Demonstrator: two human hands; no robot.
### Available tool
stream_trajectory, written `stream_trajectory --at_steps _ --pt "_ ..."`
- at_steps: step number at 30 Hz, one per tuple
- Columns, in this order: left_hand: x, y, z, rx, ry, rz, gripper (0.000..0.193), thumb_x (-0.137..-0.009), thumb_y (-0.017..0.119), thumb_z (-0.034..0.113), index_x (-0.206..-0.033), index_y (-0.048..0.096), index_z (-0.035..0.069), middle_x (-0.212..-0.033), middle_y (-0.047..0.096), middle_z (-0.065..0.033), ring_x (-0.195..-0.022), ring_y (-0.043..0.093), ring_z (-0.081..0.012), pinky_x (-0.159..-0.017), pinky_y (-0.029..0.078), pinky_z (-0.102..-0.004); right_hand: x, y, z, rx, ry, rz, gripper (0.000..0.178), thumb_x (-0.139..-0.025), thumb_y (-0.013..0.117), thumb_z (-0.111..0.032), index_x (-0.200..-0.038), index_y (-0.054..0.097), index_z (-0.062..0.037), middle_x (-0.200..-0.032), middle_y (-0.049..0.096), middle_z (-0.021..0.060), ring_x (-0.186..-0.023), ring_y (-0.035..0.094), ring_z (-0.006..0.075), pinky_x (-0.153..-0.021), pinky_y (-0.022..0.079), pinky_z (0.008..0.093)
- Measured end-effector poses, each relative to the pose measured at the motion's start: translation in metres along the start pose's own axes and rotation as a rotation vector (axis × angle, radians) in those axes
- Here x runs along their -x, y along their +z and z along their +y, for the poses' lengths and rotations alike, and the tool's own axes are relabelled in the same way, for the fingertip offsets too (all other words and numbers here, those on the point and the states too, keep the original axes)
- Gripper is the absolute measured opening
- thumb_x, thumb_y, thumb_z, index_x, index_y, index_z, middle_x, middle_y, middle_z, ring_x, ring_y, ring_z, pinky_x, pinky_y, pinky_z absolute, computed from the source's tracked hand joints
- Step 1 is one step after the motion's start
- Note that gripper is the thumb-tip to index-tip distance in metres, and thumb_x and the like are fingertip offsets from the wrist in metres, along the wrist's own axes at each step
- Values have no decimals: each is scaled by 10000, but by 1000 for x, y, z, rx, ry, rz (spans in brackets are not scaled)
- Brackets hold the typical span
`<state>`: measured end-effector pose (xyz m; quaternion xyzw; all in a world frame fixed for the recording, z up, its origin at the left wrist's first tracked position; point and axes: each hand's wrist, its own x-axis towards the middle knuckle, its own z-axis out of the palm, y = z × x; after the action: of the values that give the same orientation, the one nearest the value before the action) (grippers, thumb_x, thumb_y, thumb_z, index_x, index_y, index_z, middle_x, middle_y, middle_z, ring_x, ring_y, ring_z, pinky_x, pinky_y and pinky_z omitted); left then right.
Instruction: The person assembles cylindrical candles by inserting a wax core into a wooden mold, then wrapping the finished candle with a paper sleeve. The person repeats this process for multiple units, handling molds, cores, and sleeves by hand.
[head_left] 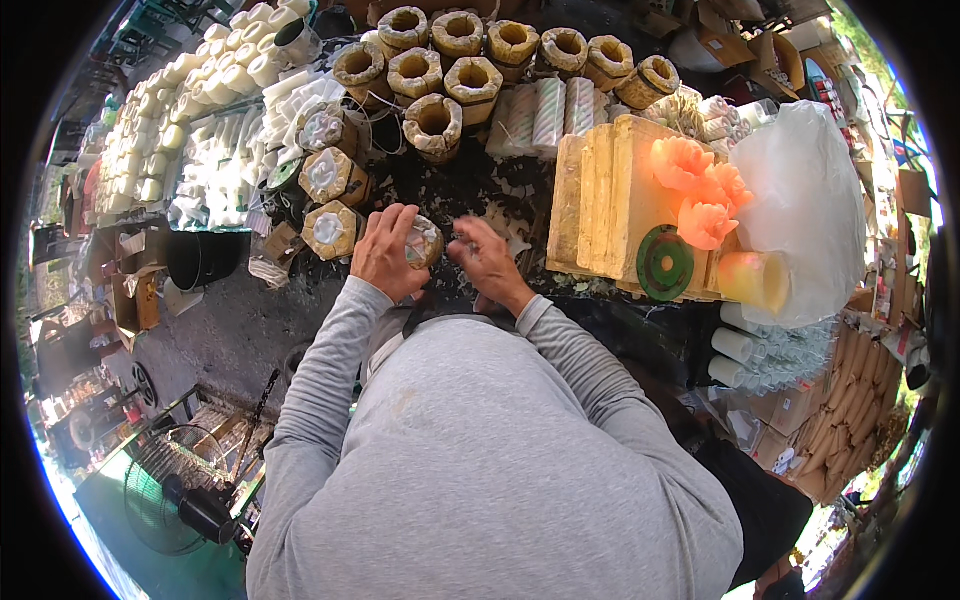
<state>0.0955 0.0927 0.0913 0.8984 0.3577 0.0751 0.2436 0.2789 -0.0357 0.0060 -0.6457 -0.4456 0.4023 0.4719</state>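
Observation:
My left hand (385, 258) is wrapped around the left side of a small hexagonal, tan-rimmed mold (430, 240) whose inside looks pale and glossy. Just right of that mold is my right hand (490, 262), fingers bent and apart, with nothing visible in it. Close to my left hand, a similar hexagonal mold (330, 229) stands with whitish filling in its middle, and two more like it stand behind. Farther back, several hollow yellowish hexagonal molds (435, 122) show dark openings. My left palm hides part of the held mold.
Yellow slabs (590, 205) are stacked at the right, with orange flower shapes (705, 185) and a green disc (665, 262) on them. Beside them is a cloudy plastic bag (810, 200). Striped candles (550, 115) lie behind. Many white cylinders (215, 75) fill the far left. A fan (185, 495) stands lower left.

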Motion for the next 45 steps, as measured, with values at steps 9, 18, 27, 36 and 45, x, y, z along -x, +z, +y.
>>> stream_trajectory --at_steps 9,18,27,36,45 --pt "-35 29 -38 644 -279 -69 859 -733 910 399 -1435 631 -11 -1386 675 -225 -1243 683 -338 -1092 526 -418 -11 10 2 -225 334 -303 944 -800 915 -397 -1563 486 -43 -1414 654 146 -1297 630 266 -1139 470 400" --pt "-23 79 -70 874 -754 -288 717 -1004 610 612 -1378 664 3 -1188 734 -159 -893 734 -214 -580 590 -316 -25 -7 -30 -899 979 -511 709 -1007 506 -757 -1208 703 -106 -912 753 109 -642 706 263 -517 569 395" --pt "-8 100 -106 1051 -970 -415 724 -1015 550 685 -1333 683 48 -1139 763 -180 -931 787 -341 -670 667 -492 -43 20 -16 -812 1078 -332 695 -1006 522 -763 -1139 710 -108 -842 742 85 -607 696 208 -495 588 330" --pt "20 17 -49 319 121 14 919 -788 887 384 -1571 513 80 -1622 471 -230 -1496 446 -454 -1213 390 -542 67 -22 41 285 570 290 394 -1024 727 -377 -1040 604 -3 -941 735 182 -842 756 361 -695 620 469" --pt "11 47 -36 52 156 137 1085 -678 981 403 -1558 485 8 -1468 517 -218 -1335 528 -421 -1114 459 -528 50 -4 66 819 526 455 475 -933 782 -286 -1247 553 -13 -1046 724 279 -990 713 494 -853 569 560"
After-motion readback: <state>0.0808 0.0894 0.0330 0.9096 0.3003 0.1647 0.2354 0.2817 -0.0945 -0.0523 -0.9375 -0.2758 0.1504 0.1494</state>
